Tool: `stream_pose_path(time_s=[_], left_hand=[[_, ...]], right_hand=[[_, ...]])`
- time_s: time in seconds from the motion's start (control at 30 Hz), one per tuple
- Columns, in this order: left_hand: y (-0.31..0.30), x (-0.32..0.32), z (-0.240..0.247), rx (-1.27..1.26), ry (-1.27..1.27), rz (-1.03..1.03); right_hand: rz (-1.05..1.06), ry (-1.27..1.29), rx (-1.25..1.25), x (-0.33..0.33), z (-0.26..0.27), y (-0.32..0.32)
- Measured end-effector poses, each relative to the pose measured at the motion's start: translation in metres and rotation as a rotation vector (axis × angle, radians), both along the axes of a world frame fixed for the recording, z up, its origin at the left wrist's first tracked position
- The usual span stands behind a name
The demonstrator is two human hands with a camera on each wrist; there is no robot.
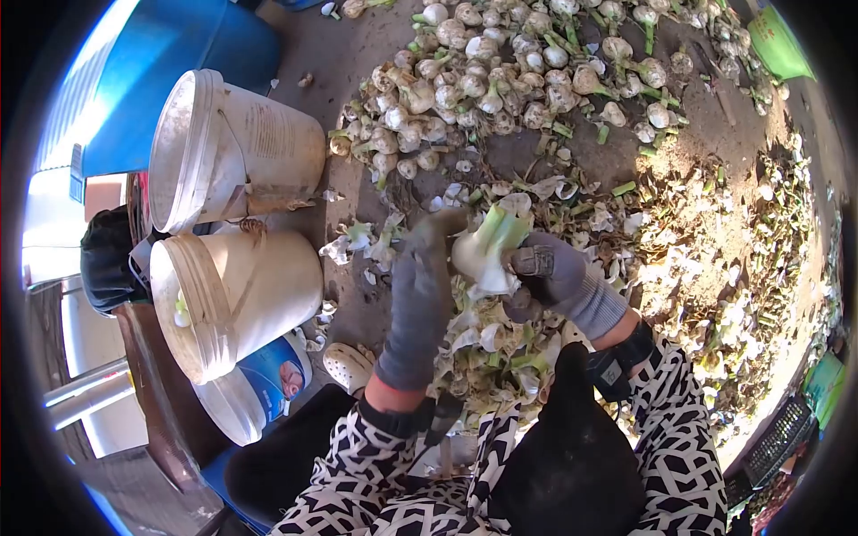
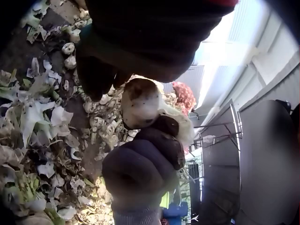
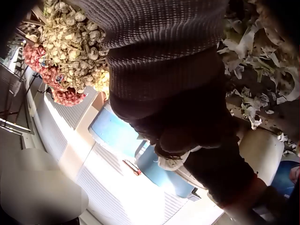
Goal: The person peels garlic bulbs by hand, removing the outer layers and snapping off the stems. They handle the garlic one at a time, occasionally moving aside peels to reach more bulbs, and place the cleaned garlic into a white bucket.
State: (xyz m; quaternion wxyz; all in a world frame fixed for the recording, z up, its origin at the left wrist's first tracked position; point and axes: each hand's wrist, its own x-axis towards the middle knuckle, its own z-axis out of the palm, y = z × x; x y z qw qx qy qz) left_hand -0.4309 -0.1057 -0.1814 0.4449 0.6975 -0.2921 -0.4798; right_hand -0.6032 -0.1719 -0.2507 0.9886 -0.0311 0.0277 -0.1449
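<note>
A pale bulb with a thick cut green stalk [image 1: 487,250] is gripped by my gloved right hand [image 1: 563,281], thumb and curled fingers around its lower side. Loose white skin hangs from the bulb. My gloved left hand [image 1: 418,295] is just left of the bulb, its fingers stretched forward and blurred at the tips. In the left wrist view the bulb [image 2: 140,104] shows between the dark left hand [image 2: 136,47] above and the right hand [image 2: 140,164] below. The right wrist view shows only a small part of the bulb [image 3: 171,161], mostly hidden by the hands.
A large pile of bulbs [image 1: 483,80] lies on the ground ahead. Peeled skins and leaf scraps [image 1: 500,344] are heaped below my hands and spread to the right. Two white buckets [image 1: 268,147] lie tipped at the left, beside a blue container [image 1: 188,71]. A pale clog [image 1: 347,366] is near my left forearm.
</note>
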Motion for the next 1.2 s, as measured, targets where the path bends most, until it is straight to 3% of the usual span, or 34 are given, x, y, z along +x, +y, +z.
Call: stream_pose_path(time_s=[0.03,0.07,0.1,0.2,0.23,0.27,0.33,0.37,0.4,0.47,0.5,0.53,0.57,0.6,0.63,0.67,0.73,0.8,0.87,0.9,0.93,0.97,1.0,1.07,1.1,1.13,1.2], left_hand=[[0.016,-0.01,-0.004,-0.092,-0.075,-0.056],[0.02,-0.021,0.004,-0.181,-0.151,-0.106],[0.02,-0.032,0.016,-0.167,0.054,0.031],[0.02,-0.013,-0.001,-0.248,0.147,-0.069],[0.023,-0.004,-0.018,-0.262,0.483,0.064],[0.021,0.001,-0.014,-0.263,0.483,0.065],[0.018,0.015,-0.003,-0.096,-0.273,-0.201],[0.016,0.027,-0.001,-0.225,0.08,-0.262],[0.013,0.028,-0.001,-0.225,0.074,-0.261],[0.009,0.027,0.001,-0.317,1.064,0.146],[0.011,0.036,-0.002,-0.328,1.061,0.061],[0.008,0.037,0.0,-0.332,1.055,0.06],[0.005,0.034,0.002,-0.285,1.087,0.246],[0.002,0.034,0.004,-0.236,1.114,0.433],[0.002,0.038,-0.005,-0.218,1.065,0.498],[0.004,0.041,-0.011,-0.226,1.065,0.496],[0.009,0.048,-0.021,-0.275,1.106,0.454],[0.014,0.051,-0.027,-0.326,1.16,0.395],[0.015,0.042,-0.029,-0.333,0.838,0.253],[0.016,0.035,-0.029,-0.33,0.85,0.254],[0.017,0.027,-0.027,-0.314,0.596,0.178],[0.016,0.021,-0.027,-0.297,0.343,0.095],[0.017,0.023,-0.038,-0.346,0.53,0.14],[0.022,0.046,-0.045,-0.302,0.585,0.354],[0.019,0.053,-0.035,-0.282,0.29,0.368],[0.018,0.063,-0.017,-0.258,-0.013,0.385],[0.027,0.098,0.026,-0.203,-0.461,0.454]], right_hand=[[-0.002,-0.002,0.01,0.005,0.001,0.004],[-0.002,0.157,-0.069,0.01,0.005,0.011],[0.001,0.313,-0.155,0.015,0.008,0.015],[-0.07,0.116,-0.132,0.018,0.008,0.018],[-0.105,0.196,-0.187,0.02,0.025,0.018],[-0.019,0.262,-0.241,0.004,0.024,0.009],[-0.039,0.222,-0.175,-0.023,0.018,0.008],[-0.109,0.35,-0.277,-0.033,0.016,0.012],[-0.181,0.478,-0.377,-0.042,0.015,0.02],[-0.142,0.449,-0.413,-0.055,0.035,0.029],[0.073,0.29,-0.397,-0.064,0.03,0.028],[0.165,0.311,-0.524,-0.067,0.048,0.029],[0.212,0.15,-0.561,-0.066,0.051,0.034],[0.357,0.077,-0.636,-0.062,0.087,0.026],[0.369,-0.094,-0.677,-0.057,0.097,0.024],[0.219,-0.402,-0.651,-0.042,0.091,0.029],[0.319,-0.383,-0.723,-0.04,0.085,0.021],[0.451,0.249,-1.547,-0.016,0.085,0.015],[0.348,0.828,-1.979,0.01,0.062,0.021],[0.325,0.843,-1.512,0.021,0.049,0.016],[0.292,0.83,-1.048,0.032,0.041,0.007],[0.243,0.816,-1.024,0.045,0.046,0.003],[0.19,0.812,-1.005,0.057,0.054,-0.001],[0.116,0.563,-0.837,0.06,0.051,0.005],[0.169,0.491,-0.804,0.058,0.058,0.011],[0.263,0.317,-0.848,0.054,0.055,0.011],[0.233,0.44,-1.285,0.048,0.051,0.004]])
